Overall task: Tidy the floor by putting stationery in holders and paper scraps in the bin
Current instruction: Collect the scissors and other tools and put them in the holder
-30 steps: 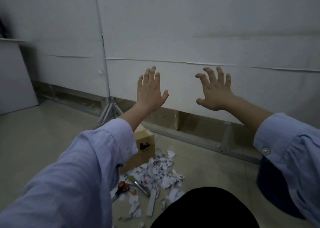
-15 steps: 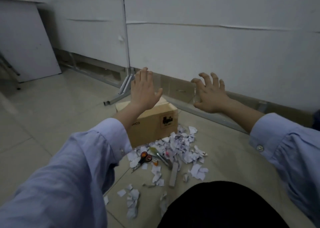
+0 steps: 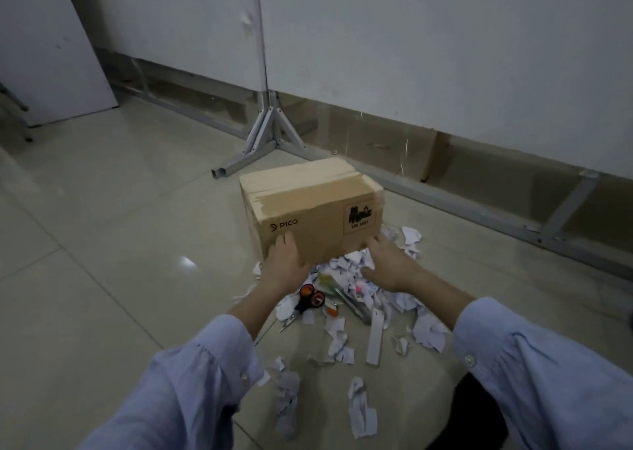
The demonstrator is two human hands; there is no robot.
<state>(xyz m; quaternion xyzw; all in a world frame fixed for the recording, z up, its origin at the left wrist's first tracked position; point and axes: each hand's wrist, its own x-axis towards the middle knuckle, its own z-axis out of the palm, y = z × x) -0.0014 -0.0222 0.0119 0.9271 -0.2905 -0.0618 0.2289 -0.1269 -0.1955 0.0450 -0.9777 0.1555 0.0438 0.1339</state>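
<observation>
A brown cardboard box (image 3: 308, 206), taped shut on top, stands on the tiled floor. In front of it lies a heap of torn white paper scraps (image 3: 346, 268), with more scraps scattered towards me. Among them are scissors (image 3: 310, 300) with red and black handles, a green pen-like item (image 3: 346, 295), a small orange piece (image 3: 332, 310) and a white ruler (image 3: 374, 340). My left hand (image 3: 287, 264) rests with fingers spread against the box's lower front left. My right hand (image 3: 390, 264) hovers over the scraps, fingertips at the box's lower right corner. Neither hand holds anything.
A grey metal stand foot (image 3: 263, 141) sits just behind the box, under a white panel wall. A metal frame rail (image 3: 479, 206) runs along the wall's base to the right. A white board (image 3: 51, 56) leans at the far left. Dark fabric (image 3: 479, 415) fills the bottom right.
Both hands have dropped from raised in the air down to the box's lower front. The view has tilted down towards the floor, so the box and scraps look closer.
</observation>
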